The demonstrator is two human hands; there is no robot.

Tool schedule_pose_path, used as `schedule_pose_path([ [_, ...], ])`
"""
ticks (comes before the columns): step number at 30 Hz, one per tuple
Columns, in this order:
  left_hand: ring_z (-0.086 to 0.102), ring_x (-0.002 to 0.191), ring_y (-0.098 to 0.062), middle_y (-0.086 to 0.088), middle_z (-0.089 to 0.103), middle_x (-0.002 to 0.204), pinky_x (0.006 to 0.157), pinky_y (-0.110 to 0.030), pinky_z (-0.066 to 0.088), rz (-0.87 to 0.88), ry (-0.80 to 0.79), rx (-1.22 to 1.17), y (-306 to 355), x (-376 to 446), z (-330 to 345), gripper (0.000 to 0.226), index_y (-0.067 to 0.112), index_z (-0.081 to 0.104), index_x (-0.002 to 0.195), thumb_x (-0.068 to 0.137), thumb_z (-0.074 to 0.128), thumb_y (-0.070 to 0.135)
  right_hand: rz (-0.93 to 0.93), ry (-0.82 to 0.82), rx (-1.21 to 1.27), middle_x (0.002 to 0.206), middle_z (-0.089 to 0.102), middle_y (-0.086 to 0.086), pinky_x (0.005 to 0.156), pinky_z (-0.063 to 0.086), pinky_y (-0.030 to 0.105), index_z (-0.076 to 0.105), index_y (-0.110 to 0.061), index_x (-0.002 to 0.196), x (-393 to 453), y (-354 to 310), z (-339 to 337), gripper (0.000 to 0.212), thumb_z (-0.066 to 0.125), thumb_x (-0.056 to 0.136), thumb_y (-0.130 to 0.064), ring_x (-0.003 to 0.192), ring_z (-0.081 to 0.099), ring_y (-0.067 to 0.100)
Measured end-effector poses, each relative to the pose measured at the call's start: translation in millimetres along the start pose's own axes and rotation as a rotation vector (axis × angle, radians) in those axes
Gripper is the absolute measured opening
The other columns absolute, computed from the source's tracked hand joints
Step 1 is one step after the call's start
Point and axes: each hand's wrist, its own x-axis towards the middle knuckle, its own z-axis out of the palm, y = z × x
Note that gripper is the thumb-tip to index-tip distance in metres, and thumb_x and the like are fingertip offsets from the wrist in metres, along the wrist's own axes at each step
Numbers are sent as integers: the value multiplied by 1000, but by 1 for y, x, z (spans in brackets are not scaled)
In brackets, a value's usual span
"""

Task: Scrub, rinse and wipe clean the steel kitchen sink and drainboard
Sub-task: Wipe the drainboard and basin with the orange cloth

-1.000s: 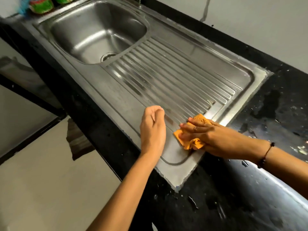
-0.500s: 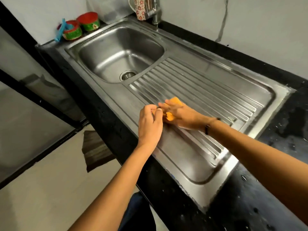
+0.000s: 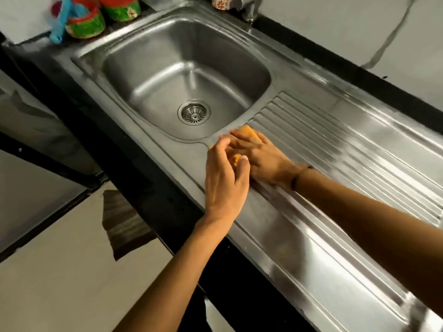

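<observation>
At the near edge of the ribbed steel drainboard (image 3: 335,149), just beside the steel sink basin (image 3: 167,75), the right hand (image 3: 261,159) is pressing a crumpled orange cloth (image 3: 249,131) flat under straight fingers. The left hand (image 3: 225,180) is hovering beside it with fingers loosely curled, touching the cloth's near fold but gripping nothing.

Steel sink (image 3: 153,75): basin bare, round strainer drain (image 3: 194,112) at bottom. Ribbed drainboard (image 3: 335,149) alongside it. Orange cloth (image 3: 248,131) lies at the basin/drainboard junction, mostly covered.
</observation>
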Motion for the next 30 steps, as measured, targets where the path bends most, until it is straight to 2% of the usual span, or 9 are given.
schedule_pose_path([
  [6,47,110,-24,-17,52,120,86,-10,25,17,-88,61,-1,18,-22,58,0,50,118,82,35,42,174,-40,-126,153,22,-13,116,7,44,30,-42,142,55,-17,-7,47,37,96,-47,143,11,14],
  [11,51,107,-32,-21,54,114,88,-23,33,117,-178,51,9,19,-21,61,-1,54,114,79,31,43,184,136,193,147,27,-19,115,13,47,41,-22,140,-16,-32,-6,44,41,97,-34,135,14,4],
  [13,52,107,-32,-21,55,113,87,-25,34,119,-224,53,10,14,-15,61,-1,54,115,80,30,43,114,148,117,150,28,-8,114,13,47,32,-24,143,-77,-21,3,52,30,97,-48,141,16,14],
  [15,51,107,-30,-20,55,114,86,-28,37,87,-292,65,11,14,-6,57,1,52,118,82,32,41,122,95,152,150,30,5,117,8,38,31,-29,143,-132,-11,6,53,25,97,-54,143,15,20],
  [18,49,110,-28,-17,54,118,89,-34,41,57,-336,64,13,18,7,50,3,49,122,85,37,35,123,33,177,152,28,2,116,9,44,24,-42,144,-153,-1,4,51,26,95,-57,144,13,20],
  [21,47,115,-27,-17,52,123,94,-29,36,-41,-237,31,15,26,14,51,1,49,123,84,38,33,126,-10,95,153,17,-11,113,12,57,13,-45,144,-105,12,1,55,23,92,-59,145,8,17],
  [23,47,114,-29,-19,52,121,93,-25,33,-79,-159,32,16,29,11,50,-2,50,121,83,40,30,135,1,41,152,9,-18,115,4,53,14,-41,144,-55,11,0,62,22,85,-56,144,2,12],
  [28,44,115,-20,-11,45,129,87,-10,28,-158,-126,30,15,32,0,38,7,46,124,93,47,29,235,16,-167,155,19,-12,115,6,50,25,-38,145,58,2,-7,52,32,95,-49,144,7,17],
  [30,45,115,-15,-4,45,133,91,-16,32,-295,-141,-11,20,31,-3,35,18,44,126,94,45,33,242,-21,-143,155,20,-10,115,3,49,24,-34,146,68,2,-11,52,33,95,-45,144,8,18],
])
